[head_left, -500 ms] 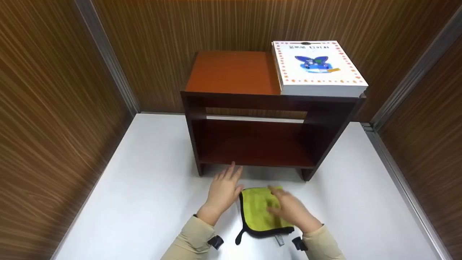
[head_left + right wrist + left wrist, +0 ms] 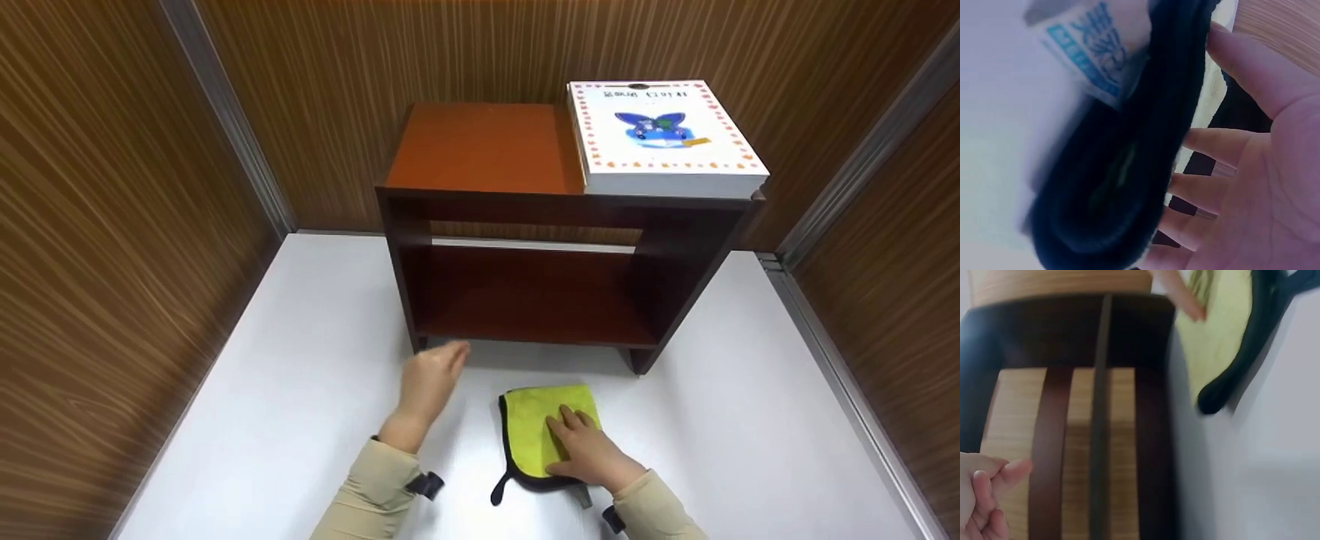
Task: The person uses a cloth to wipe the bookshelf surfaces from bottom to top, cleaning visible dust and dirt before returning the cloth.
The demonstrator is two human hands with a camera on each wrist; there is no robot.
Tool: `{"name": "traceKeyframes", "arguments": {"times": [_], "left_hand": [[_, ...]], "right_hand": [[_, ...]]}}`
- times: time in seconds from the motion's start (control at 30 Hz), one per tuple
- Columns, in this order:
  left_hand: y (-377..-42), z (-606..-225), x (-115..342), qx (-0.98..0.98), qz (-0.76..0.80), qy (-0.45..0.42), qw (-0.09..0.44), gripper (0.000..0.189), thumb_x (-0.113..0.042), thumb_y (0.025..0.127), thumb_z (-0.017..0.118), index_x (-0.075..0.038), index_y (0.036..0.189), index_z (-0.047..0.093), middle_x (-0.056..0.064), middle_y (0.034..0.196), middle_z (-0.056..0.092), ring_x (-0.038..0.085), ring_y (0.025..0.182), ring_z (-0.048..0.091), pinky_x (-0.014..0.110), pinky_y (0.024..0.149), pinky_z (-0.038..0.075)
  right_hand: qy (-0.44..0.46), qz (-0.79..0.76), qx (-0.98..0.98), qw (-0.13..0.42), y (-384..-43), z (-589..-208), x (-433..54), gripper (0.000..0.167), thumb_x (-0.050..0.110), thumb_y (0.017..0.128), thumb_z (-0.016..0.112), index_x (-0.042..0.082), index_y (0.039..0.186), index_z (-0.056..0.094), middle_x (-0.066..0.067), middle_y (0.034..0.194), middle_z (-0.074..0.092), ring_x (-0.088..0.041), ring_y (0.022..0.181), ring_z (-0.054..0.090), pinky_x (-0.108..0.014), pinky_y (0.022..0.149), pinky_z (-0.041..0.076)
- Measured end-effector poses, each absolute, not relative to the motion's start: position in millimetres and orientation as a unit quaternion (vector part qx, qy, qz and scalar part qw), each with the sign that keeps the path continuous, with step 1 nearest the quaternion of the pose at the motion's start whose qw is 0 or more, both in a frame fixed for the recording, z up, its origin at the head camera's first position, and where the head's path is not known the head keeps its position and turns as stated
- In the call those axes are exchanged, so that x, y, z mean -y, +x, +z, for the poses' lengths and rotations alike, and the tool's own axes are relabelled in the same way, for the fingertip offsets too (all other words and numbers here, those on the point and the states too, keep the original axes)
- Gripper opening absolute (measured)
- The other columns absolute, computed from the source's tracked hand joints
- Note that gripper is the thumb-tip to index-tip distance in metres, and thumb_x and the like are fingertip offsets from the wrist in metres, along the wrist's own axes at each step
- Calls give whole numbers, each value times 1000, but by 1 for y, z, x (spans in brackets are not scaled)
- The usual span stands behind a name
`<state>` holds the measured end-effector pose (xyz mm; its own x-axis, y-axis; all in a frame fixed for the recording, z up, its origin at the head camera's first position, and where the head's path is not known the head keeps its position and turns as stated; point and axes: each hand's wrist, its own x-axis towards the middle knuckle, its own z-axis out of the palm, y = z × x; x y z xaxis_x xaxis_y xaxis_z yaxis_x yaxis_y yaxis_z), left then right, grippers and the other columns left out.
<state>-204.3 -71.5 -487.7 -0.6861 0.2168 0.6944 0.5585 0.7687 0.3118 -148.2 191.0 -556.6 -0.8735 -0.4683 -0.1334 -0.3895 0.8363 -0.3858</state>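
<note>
A folded yellow-green cloth with a black border lies on the white table, its black loop toward the person. My right hand rests on its right part, fingers spread over the top. In the right wrist view the thick folded edge and a printed white tag show beside the extended fingers. My left hand is raised left of the cloth, before the shelf's lower left corner, holding nothing. The left wrist view shows its fingers loosely curled.
A dark reddish-brown two-level shelf stands behind the cloth. On its top right lies a stack of white picture books. Wood-grain panels close in the white table at the left, back and right.
My left hand has moved left, away from the cloth, and its fingers have curled. My right hand has settled onto the right side of the cloth.
</note>
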Motion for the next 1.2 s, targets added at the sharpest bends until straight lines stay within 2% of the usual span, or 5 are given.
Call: {"name": "traceKeyframes", "arguments": {"times": [0.2, 0.43, 0.6, 0.8, 1.2], "left_hand": [[-219, -447, 104, 826, -249, -209, 460, 22, -24, 85, 66, -7, 72, 64, 4, 64, 64, 18, 48, 57, 29, 42, 45], [-241, -367, 123, 754, -264, -240, 551, 29, -20, 84, 58, -1, 106, 64, 14, 112, 62, 32, 102, 56, 41, 90, 44], [-256, -333, 132, 795, -231, -249, 503, 47, -33, 91, 51, -5, 129, 54, 15, 139, 44, 32, 129, 36, 45, 105, 27], [-264, -325, 134, 864, -193, -245, 395, 55, -43, 96, 43, -6, 137, 47, 11, 143, 40, 27, 136, 27, 48, 107, 23], [-269, -322, 128, 844, -229, -254, 413, 51, -41, 95, 46, -2, 127, 56, 16, 132, 47, 28, 132, 34, 37, 107, 27]], "right_hand": [[-266, -146, -945, 121, -139, -557, -180, 85, 46, 72, 74, 0, 136, 44, -34, 142, 26, -55, 126, 26, -70, 92, 28], [-248, -148, -948, 134, -145, -559, -170, 90, 45, 68, 78, 3, 139, 42, -34, 142, 25, -58, 121, 30, -71, 84, 35], [-231, -150, -950, 146, -150, -555, -160, 85, 47, 71, 75, 4, 138, 44, -38, 139, 27, -60, 117, 32, -69, 79, 40], [-221, -112, -962, 117, -155, -559, -146, 90, 39, 66, 81, 0, 138, 42, -37, 129, 37, -57, 106, 42, -60, 68, 49], [-253, -119, -960, -7, -195, -566, -128, 52, 12, 63, 77, -5, 108, 56, -19, 95, 54, -31, 73, 55, -39, 54, 50]]}}
